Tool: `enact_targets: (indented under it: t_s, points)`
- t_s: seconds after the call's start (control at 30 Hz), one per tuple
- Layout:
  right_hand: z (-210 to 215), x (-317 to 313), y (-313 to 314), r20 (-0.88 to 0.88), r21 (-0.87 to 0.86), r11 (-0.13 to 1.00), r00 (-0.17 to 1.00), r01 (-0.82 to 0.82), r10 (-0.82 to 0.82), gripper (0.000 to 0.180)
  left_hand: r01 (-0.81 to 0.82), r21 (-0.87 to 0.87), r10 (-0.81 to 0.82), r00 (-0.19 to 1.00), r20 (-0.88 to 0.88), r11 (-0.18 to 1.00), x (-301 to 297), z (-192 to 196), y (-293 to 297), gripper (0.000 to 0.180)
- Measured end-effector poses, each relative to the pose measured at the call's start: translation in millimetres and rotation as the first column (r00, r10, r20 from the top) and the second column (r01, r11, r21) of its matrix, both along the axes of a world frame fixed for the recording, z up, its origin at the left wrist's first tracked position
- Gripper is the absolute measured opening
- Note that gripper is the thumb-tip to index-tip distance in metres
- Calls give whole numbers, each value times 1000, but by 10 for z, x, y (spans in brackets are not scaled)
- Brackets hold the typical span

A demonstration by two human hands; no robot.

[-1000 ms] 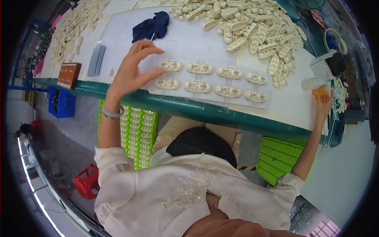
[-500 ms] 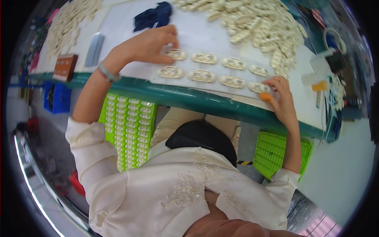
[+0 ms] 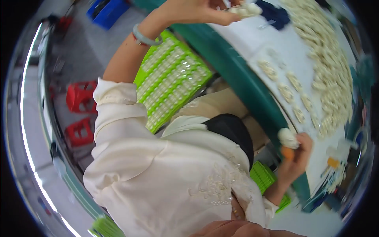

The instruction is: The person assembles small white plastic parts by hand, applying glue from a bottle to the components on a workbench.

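Note:
Between the thumb and fingers of my left hand (image 3: pixel 197 12) is a cream oblong piece (image 3: pixel 249 10), raised by the table's green edge at the top of the view. My right hand (image 3: pixel 298 156) pinches another cream piece (image 3: pixel 288 138) over the near edge, further right. An orange cover (image 3: pixel 288 153) sits on one digit of that hand. On the white tabletop, two short rows of similar pieces (image 3: pixel 286 93) lie between my hands, with details on their upper faces. Motion blur hides the fine detail of both held pieces.
A large heap of cream pieces (image 3: pixel 329 71) covers the far side. Dark blue cloth (image 3: pixel 274 15) lies beyond my left hand. Below the table edge stands a bright green tray (image 3: pixel 173 73) filled with rows of pieces; another green tray (image 3: pixel 262 175) is lower right. Red stools (image 3: pixel 81 96) stand at left.
Both hands have lifted an end piece from the rows. The left hand has moved left over the table edge, the right nearer me. My view has turned toward the left.

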State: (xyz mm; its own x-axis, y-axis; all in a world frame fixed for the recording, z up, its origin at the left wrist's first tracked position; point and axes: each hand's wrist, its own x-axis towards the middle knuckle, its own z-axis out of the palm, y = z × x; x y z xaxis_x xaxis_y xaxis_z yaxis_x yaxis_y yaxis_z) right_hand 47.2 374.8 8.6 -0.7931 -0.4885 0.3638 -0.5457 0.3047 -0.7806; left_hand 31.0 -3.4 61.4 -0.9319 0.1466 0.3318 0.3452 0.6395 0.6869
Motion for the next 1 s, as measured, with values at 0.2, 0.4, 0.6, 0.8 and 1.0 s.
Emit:
enact_targets:
  t_s: [0.2, 0.4, 0.6, 0.8, 1.0]
  points:
    - [-860, 178, -1951, 290, 61, 812, 788, -581, 543, 29, -673, 314, 511, 724, 463, 670, 2139, -1089, -522, 31]
    - [-2201, 400, -3273, 313, 370, 619, 720, -693, 619, 26, -878, 464, 585, 317, 747, -116, 3630, -2496, 95, 31]
    - [-2330, 1178, -4382, 302, 416, 591, 718, -691, 626, 34, -795, 416, 633, 53, 772, -441, 3747, -2967, 87, 35]
    - [-2703, 1473, -4744, 192, 594, 575, 794, -563, 577, 36, -965, 54, 880, -212, 424, -258, 3368, -3074, -531, 40]
    - [-2273, 1313, -4486, 260, 527, 562, 750, -638, 608, 50, -971, -91, 901, -238, 363, -220, 3032, -3108, -829, 45]
